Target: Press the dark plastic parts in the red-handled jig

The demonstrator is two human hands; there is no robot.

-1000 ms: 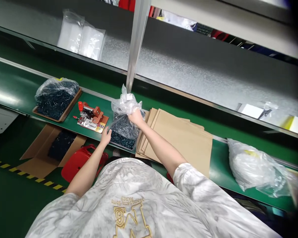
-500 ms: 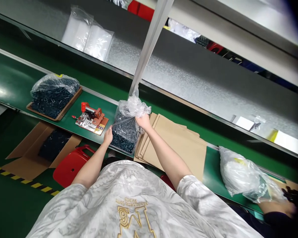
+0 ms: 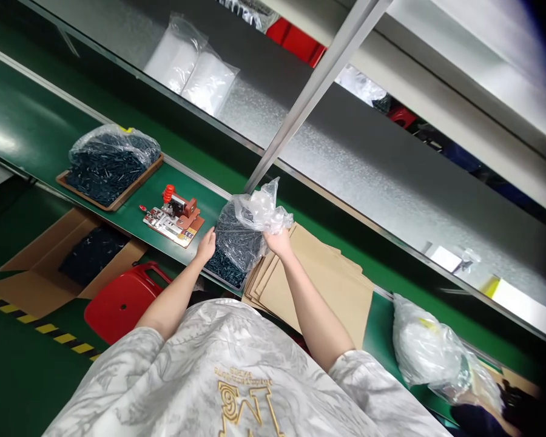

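A clear plastic bag full of small dark parts sits in a shallow tray on the green bench, with more loose dark parts at the tray's near end. My right hand is closed on the bunched upper part of this bag, at its right side. At the bag's left edge is my left hand, its fingers together and seemingly pinching the plastic; the fingertips are partly hidden. Left of that hand stands a small fixture with a red-handled clamp.
Brown cardboard sheets are stacked just right of the tray. Another tray of dark parts lies farther left. A red stool and an open carton are below the bench. At right, a person's sleeve is near a white bag.
The strip of plastic stretched between my hands has slackened, and the bag's top has spread up and right. My left hand is close against the bag's side. The view has tilted.
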